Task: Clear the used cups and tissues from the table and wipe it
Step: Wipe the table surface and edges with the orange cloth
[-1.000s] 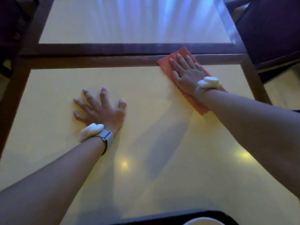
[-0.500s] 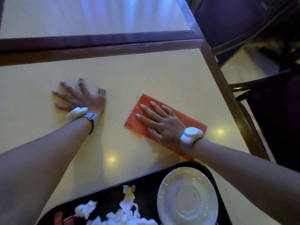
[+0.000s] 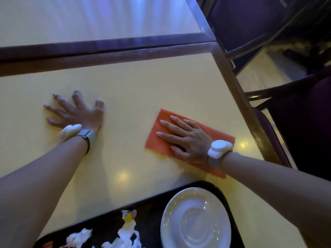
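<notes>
Right hand (image 3: 186, 138), fingers straight, is pressing the orange cloth (image 3: 217, 132) flat on the desk (image 3: 143, 83); left hand (image 3: 78, 113) is bracing open, holding nothing; overlapping strokes toward the tray (image 3: 152, 208) of tissues (image 3: 125, 233) seem wisest.

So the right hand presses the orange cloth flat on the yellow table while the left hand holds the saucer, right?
Not quite. In the head view the left hand rests flat on the yellow table, apart from the saucer, which sits on the black tray. The right hand does press the orange cloth flat.
</notes>
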Demonstrator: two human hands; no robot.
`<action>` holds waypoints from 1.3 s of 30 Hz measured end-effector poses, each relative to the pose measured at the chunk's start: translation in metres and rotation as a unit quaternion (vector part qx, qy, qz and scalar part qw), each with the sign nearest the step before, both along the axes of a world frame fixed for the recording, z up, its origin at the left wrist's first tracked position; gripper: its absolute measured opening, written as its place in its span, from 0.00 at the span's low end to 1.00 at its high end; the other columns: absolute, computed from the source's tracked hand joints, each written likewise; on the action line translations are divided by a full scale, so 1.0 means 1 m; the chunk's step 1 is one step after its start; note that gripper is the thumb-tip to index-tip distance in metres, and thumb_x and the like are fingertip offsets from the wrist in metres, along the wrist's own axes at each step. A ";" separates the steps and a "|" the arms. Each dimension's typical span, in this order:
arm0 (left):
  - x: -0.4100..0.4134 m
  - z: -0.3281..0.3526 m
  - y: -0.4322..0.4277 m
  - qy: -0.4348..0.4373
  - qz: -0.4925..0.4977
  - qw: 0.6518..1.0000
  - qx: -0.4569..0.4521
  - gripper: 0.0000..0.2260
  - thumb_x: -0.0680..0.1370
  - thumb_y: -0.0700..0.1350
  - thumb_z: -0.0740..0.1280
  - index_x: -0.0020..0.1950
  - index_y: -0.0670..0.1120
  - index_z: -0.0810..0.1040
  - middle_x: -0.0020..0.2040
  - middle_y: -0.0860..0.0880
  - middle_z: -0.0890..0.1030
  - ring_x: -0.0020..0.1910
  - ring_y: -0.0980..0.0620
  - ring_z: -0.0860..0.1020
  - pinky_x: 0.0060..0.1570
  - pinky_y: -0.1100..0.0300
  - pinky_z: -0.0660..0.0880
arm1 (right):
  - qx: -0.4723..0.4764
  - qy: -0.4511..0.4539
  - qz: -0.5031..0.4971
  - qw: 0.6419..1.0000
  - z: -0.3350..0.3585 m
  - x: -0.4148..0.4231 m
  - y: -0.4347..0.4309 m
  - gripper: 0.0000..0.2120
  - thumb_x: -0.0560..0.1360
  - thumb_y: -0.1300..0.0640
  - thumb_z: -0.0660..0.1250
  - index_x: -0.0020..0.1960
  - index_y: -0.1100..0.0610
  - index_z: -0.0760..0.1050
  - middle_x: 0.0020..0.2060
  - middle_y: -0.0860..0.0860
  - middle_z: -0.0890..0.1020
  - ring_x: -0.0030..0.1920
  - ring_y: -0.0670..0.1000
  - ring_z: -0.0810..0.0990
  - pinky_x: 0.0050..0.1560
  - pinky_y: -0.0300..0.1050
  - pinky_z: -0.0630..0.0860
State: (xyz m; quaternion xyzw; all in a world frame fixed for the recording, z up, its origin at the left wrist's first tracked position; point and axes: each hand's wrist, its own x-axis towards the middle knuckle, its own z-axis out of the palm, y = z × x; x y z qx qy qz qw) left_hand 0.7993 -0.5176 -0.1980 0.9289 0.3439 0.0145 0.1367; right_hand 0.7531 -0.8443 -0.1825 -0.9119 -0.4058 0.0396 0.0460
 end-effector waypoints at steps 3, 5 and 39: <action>0.001 -0.003 0.001 -0.007 -0.001 1.000 0.003 0.30 0.73 0.64 0.55 0.72 0.52 0.61 0.78 0.40 0.49 0.76 0.33 0.44 0.69 0.32 0.42 | 0.010 -0.013 -0.068 0.998 -0.005 0.025 -0.001 0.27 0.77 0.44 0.55 0.76 0.42 0.61 0.77 0.47 0.60 0.77 0.54 0.57 0.71 0.56 0.62; 0.000 -0.002 0.002 -0.006 -0.009 1.000 0.008 0.29 0.74 0.64 0.56 0.71 0.52 0.62 0.78 0.40 0.49 0.75 0.33 0.44 0.69 0.32 0.42 | 0.020 -0.029 -0.116 0.993 -0.005 0.040 0.005 0.26 0.77 0.44 0.53 0.75 0.41 0.62 0.77 0.47 0.62 0.77 0.54 0.59 0.70 0.56 0.63; 0.072 -0.008 -0.167 -0.026 0.034 0.999 0.007 0.29 0.70 0.62 0.52 0.69 0.58 0.64 0.78 0.43 0.53 0.76 0.39 0.49 0.68 0.36 0.49 | -0.003 0.028 -0.282 0.959 -0.009 0.289 -0.041 0.25 0.80 0.42 0.46 0.77 0.38 0.49 0.79 0.43 0.48 0.79 0.50 0.45 0.75 0.53 0.47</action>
